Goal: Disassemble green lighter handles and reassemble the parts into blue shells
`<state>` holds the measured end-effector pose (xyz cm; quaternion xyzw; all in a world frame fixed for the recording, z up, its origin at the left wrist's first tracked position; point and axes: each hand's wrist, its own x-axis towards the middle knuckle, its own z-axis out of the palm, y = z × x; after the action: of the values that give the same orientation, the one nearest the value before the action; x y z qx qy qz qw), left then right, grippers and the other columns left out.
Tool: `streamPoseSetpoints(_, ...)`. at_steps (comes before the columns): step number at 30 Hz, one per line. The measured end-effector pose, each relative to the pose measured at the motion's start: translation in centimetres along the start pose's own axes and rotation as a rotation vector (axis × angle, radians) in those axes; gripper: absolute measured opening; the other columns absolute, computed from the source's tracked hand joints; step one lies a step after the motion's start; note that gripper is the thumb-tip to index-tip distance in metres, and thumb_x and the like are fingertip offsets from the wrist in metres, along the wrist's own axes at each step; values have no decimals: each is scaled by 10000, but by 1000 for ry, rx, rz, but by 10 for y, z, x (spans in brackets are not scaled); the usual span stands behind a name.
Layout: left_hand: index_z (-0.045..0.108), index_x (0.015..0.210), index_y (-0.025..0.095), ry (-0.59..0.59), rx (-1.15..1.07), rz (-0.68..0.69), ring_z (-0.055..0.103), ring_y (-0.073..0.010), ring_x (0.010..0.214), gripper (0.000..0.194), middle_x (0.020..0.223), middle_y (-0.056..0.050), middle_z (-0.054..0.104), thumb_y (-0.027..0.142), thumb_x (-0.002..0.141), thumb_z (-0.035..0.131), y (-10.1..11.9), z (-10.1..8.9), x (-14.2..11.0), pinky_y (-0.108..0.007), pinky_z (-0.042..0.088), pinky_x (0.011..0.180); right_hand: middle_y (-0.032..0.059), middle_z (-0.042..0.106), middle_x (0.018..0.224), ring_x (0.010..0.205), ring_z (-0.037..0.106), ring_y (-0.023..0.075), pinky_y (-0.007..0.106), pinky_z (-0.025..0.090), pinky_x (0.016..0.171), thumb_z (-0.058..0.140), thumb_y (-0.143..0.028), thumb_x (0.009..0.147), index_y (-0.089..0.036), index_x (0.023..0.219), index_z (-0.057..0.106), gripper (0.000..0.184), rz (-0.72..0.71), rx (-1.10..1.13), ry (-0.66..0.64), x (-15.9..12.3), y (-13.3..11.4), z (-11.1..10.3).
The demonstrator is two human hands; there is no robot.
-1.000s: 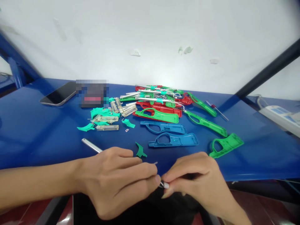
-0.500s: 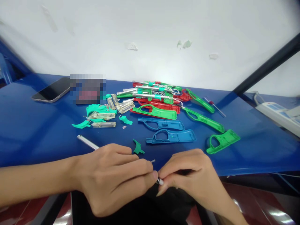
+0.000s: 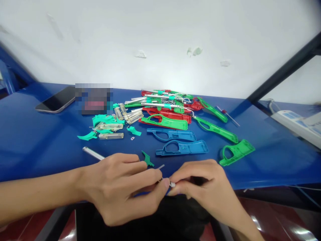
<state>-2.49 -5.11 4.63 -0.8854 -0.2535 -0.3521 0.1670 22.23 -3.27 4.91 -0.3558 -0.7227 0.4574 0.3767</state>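
My left hand [image 3: 122,185] and my right hand [image 3: 203,189] meet fingertip to fingertip at the near edge of the blue table [image 3: 37,140]. Both pinch a small metal part [image 3: 172,184] between thumb and forefinger. A silver metal tube [image 3: 92,153] sticks out from under my left hand toward the upper left. A small green plastic trigger piece [image 3: 146,159] and a thin metal pin [image 3: 161,166] lie just beyond my knuckles. Two blue plastic handle shells [image 3: 182,147] rest a little farther back.
A heap of green and red handle shells [image 3: 165,120] with metal rods sits mid-table. Clear plastic tubes [image 3: 111,136] and teal scraps lie to its left. A phone [image 3: 56,100] rests far left, a lone green shell [image 3: 237,152] right, a power strip [image 3: 298,125] far right.
Both hands stay pinched together and have risen slightly toward the table edge. The camera view drifted a little; the objects on the table have not moved.
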Motion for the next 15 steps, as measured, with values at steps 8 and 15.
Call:
streamPoseSetpoints(8, 714, 1227, 167, -59, 54, 107, 784, -105, 793, 181, 1010, 8, 827, 219, 1111, 586, -35, -2, 11, -257, 580, 667, -31, 746, 584, 436, 535, 80, 172, 410, 438, 913, -346, 837, -296, 796, 883, 72, 119, -20, 170, -2, 3, -1)
streamPoseSetpoints(15, 702, 1270, 134, -82, 4, 95, 766, -141, 794, 263, 1071, -42, 820, 102, 1069, 535, -38, 0, -3, -276, 575, 696, -39, 657, 499, 433, 526, 94, 196, 414, 455, 891, -389, 857, -289, 814, 881, 109, 126, -87, 225, -3, 8, 2)
